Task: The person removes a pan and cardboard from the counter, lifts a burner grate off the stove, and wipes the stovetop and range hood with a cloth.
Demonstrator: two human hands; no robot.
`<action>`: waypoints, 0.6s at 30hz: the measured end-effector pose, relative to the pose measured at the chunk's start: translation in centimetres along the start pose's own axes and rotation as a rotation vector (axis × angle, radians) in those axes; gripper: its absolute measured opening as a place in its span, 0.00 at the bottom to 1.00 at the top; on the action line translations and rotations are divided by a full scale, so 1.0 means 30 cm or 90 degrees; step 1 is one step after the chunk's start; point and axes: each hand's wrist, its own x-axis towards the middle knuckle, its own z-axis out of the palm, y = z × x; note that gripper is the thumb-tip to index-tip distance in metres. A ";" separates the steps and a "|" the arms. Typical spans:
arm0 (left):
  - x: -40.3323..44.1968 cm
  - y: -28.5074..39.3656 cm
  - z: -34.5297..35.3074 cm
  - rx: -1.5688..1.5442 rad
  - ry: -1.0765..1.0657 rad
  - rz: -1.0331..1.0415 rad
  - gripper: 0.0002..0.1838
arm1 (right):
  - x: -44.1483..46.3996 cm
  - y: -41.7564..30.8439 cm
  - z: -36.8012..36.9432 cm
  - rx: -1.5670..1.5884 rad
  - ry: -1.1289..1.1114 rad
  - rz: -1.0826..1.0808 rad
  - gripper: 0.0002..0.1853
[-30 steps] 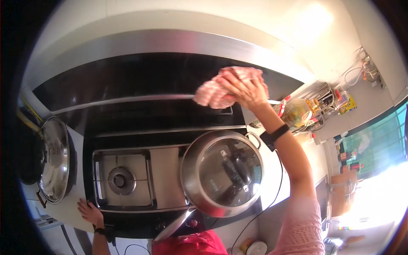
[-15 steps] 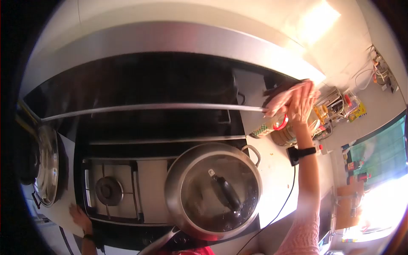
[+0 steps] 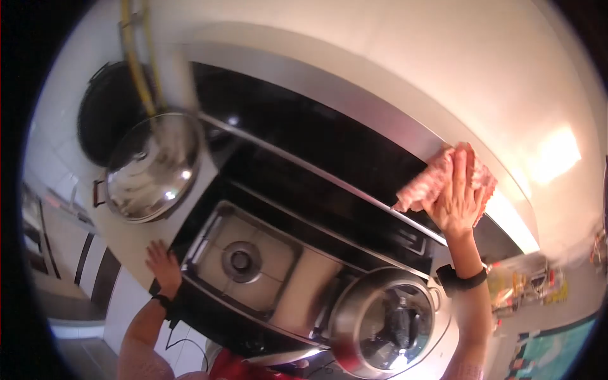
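My right hand (image 3: 457, 206) is spread over a pink cloth (image 3: 425, 185), pressing it against the steel front band (image 3: 373, 101) of the range hood, toward its right end. Part of the cloth hangs over the hood's black panel (image 3: 304, 136). My left hand (image 3: 164, 271) lies on the pale countertop (image 3: 126, 244) at the left edge of the gas stove (image 3: 212, 282), fingers apart and holding nothing. Each wrist wears a dark band.
A large pan with a glass lid (image 3: 392, 323) stands on the stove's right side. The left burner (image 3: 240, 261) is uncovered. Left of the stove sits a shiny lidded pan (image 3: 152, 168), with a black round pan (image 3: 111, 120) behind it. Packets (image 3: 532, 285) are at the right.
My view has swung left and tilted. My right hand has slid the cloth leftward along the hood from its right end. My left hand stays on the countertop beside the stove.
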 end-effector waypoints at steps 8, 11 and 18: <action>-0.009 0.003 -0.078 -0.176 0.080 -0.013 0.30 | 0.727 -0.680 -0.048 0.044 -0.002 -0.133 0.49; -0.005 -0.007 -0.110 -0.200 0.041 -0.014 0.30 | 0.945 -0.909 -0.043 0.076 0.017 -0.147 0.50; -0.002 -0.010 -0.119 -0.179 0.024 -0.011 0.31 | 1.101 -1.120 0.019 0.350 -0.064 -0.197 0.44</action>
